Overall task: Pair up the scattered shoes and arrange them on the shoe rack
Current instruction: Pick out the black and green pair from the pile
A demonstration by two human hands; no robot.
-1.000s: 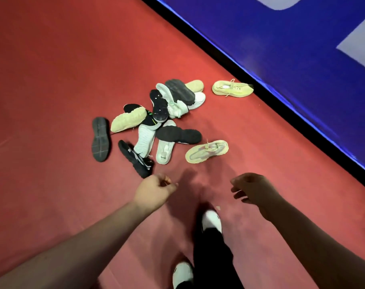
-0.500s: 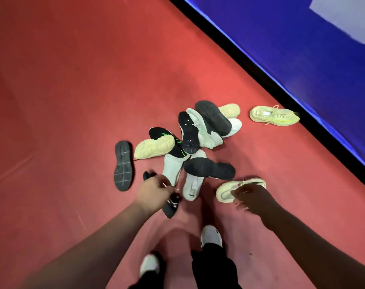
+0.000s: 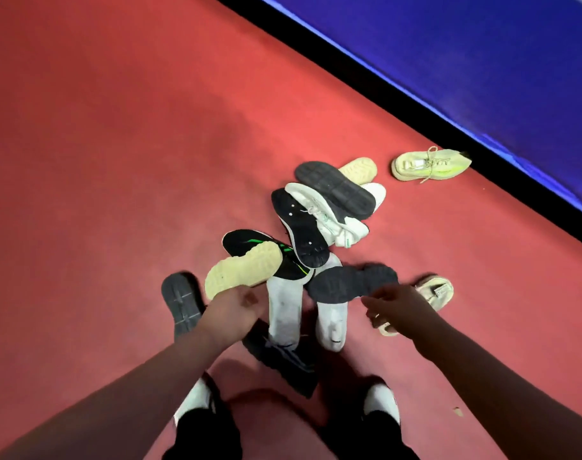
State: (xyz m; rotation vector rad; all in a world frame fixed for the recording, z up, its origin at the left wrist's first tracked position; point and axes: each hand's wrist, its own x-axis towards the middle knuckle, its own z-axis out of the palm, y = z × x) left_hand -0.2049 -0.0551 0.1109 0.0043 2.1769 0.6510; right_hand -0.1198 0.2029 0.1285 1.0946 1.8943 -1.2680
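Several shoes lie heaped on the red floor (image 3: 117,161). My left hand (image 3: 231,313) hovers with curled fingers at the near end of an upturned cream-soled shoe (image 3: 246,270), above a black laced shoe (image 3: 283,360); its grip is hidden. My right hand (image 3: 402,307) reaches left with fingers extended toward a dark upturned sole (image 3: 352,282), covering part of a pale yellow sneaker (image 3: 437,292). Two white shoes (image 3: 284,310) (image 3: 331,323) lie between my hands. A black shoe with green marks (image 3: 249,242) sits under the cream sole. No shoe rack is in view.
A lone yellow sneaker (image 3: 429,164) lies near the black border of the blue wall (image 3: 482,44) at the right. A dark sole (image 3: 181,303) lies left of my left hand. My own feet in white shoes (image 3: 196,401) (image 3: 380,405) stand just behind the pile.
I have stepped closer and bent over the pile. My left hand moved up from the black laced shoe to the cream-soled shoe; my right hand shifted left over the pale sneaker toward the dark sole.
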